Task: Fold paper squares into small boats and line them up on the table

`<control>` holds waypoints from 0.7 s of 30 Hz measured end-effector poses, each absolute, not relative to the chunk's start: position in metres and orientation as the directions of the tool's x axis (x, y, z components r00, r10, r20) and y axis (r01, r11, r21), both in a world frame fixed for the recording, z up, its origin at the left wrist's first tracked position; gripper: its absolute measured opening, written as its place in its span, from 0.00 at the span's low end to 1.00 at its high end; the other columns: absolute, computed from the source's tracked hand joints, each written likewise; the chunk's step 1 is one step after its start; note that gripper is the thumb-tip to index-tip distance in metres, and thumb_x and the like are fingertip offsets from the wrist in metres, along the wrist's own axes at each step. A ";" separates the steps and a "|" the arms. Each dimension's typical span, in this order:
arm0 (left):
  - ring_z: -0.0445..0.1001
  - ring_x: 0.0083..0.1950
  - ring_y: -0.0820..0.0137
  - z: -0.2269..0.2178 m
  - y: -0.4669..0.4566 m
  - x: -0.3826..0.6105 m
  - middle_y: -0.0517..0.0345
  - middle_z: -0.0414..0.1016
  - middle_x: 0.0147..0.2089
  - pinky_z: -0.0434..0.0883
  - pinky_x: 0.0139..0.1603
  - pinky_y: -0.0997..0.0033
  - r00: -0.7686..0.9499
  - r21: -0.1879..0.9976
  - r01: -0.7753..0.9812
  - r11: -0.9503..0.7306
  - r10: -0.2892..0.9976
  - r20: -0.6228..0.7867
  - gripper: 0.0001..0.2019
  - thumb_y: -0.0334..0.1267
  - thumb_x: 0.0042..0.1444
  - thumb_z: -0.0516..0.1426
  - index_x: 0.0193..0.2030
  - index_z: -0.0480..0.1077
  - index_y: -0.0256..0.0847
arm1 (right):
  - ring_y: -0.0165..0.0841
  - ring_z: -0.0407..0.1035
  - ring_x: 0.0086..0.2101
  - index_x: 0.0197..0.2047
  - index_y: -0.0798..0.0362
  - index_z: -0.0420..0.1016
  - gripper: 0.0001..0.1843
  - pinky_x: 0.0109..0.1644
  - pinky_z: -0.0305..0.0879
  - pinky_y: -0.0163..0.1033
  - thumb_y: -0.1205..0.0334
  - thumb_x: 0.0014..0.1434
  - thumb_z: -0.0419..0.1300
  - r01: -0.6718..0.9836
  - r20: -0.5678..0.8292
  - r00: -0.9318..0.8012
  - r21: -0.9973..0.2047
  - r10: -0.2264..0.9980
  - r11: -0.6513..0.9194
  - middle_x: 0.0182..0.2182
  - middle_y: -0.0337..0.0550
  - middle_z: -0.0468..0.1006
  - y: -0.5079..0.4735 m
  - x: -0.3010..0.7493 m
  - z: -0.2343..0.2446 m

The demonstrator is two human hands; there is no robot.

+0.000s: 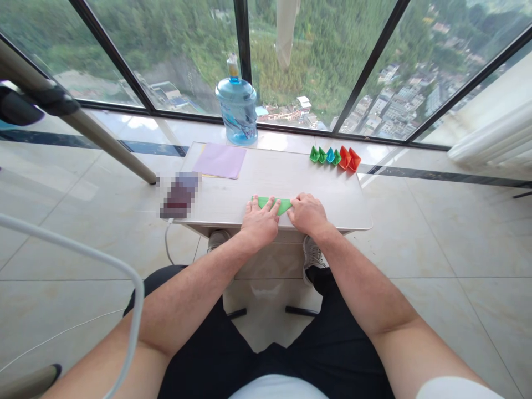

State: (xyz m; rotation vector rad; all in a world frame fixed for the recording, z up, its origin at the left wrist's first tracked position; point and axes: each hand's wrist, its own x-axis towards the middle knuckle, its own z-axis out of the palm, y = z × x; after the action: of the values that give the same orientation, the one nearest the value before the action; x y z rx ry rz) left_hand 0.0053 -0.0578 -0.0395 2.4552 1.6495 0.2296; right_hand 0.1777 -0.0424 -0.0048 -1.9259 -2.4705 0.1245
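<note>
On the low table [216, 202] lies a green sheet of paper [285, 206], folded into a triangle with its long edge away from me. My left hand [261, 223] rests over its left part, fingers spread and pressing it flat. At the paper's right corner, my right hand [308, 214] has its fingers curled and pinches the edge. Several small folded paper boats [330, 155], in green, blue and red-orange, stand in a row at the table's far right edge. A stack of lilac paper [221, 160] sits at the far left, with a yellowish edge showing under it.
A pixelated flat device [181, 195] with a white cable [167, 244] lies at the table's left edge. Behind the table stands a large blue water bottle [236, 111] by the window. A beige pole [108, 141] slants in from the left, and a pale curved tube [135, 288] crosses nearby.
</note>
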 end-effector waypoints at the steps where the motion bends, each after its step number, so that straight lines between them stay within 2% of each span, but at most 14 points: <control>1: 0.50 0.77 0.37 -0.039 -0.058 0.006 0.52 0.59 0.76 0.53 0.70 0.30 0.369 0.234 0.902 -0.364 0.929 0.021 0.28 0.41 0.68 0.45 0.74 0.60 0.47 | 0.46 0.68 0.53 0.50 0.56 0.80 0.18 0.57 0.65 0.48 0.55 0.66 0.55 0.969 -0.043 -0.239 -0.075 0.970 0.235 0.51 0.57 0.76 -0.042 0.178 -0.005; 4: 0.48 0.77 0.33 -0.039 -0.057 0.007 0.54 0.57 0.77 0.53 0.69 0.26 0.357 0.247 0.905 -0.346 0.934 0.002 0.28 0.42 0.68 0.46 0.74 0.60 0.48 | 0.46 0.69 0.53 0.53 0.56 0.79 0.19 0.58 0.65 0.47 0.54 0.65 0.57 0.967 -0.031 -0.228 -0.123 0.973 0.223 0.50 0.56 0.77 -0.039 0.181 -0.007; 9: 0.48 0.76 0.33 -0.038 -0.054 0.008 0.53 0.59 0.76 0.51 0.70 0.26 0.348 0.263 0.899 -0.351 0.936 0.059 0.28 0.43 0.67 0.48 0.73 0.61 0.46 | 0.44 0.67 0.57 0.62 0.55 0.73 0.26 0.62 0.62 0.45 0.53 0.64 0.60 0.949 -0.019 -0.227 -0.228 0.974 0.217 0.56 0.55 0.76 -0.033 0.185 -0.011; 12: 0.49 0.76 0.33 -0.037 -0.050 0.007 0.51 0.60 0.76 0.50 0.71 0.26 0.338 0.280 0.896 -0.345 0.938 0.073 0.30 0.46 0.65 0.51 0.73 0.61 0.45 | 0.43 0.69 0.56 0.59 0.55 0.75 0.25 0.61 0.63 0.45 0.53 0.62 0.61 0.947 -0.053 -0.224 -0.249 0.973 0.204 0.54 0.54 0.78 -0.030 0.186 -0.010; 16: 0.49 0.76 0.34 -0.035 -0.046 0.007 0.50 0.61 0.75 0.47 0.72 0.25 0.349 0.271 0.895 -0.353 0.935 0.066 0.29 0.48 0.66 0.51 0.71 0.64 0.41 | 0.41 0.73 0.49 0.53 0.53 0.77 0.19 0.55 0.65 0.42 0.56 0.60 0.63 0.944 -0.093 -0.228 -0.267 0.969 0.196 0.48 0.49 0.82 -0.028 0.185 -0.007; 21: 0.54 0.76 0.44 -0.031 -0.046 0.010 0.49 0.65 0.73 0.45 0.74 0.28 0.387 0.252 0.884 -0.393 0.919 0.078 0.24 0.42 0.66 0.51 0.67 0.69 0.42 | 0.38 0.75 0.44 0.43 0.51 0.79 0.09 0.49 0.64 0.39 0.59 0.61 0.62 0.946 -0.124 -0.223 -0.267 0.967 0.184 0.43 0.47 0.84 -0.027 0.183 -0.005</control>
State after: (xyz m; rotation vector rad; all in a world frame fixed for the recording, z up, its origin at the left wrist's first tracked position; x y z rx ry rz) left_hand 0.0101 -0.0464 -0.0314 2.4709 1.6233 0.3068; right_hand 0.1827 -0.0268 -0.0047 -1.9107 -2.3606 0.4425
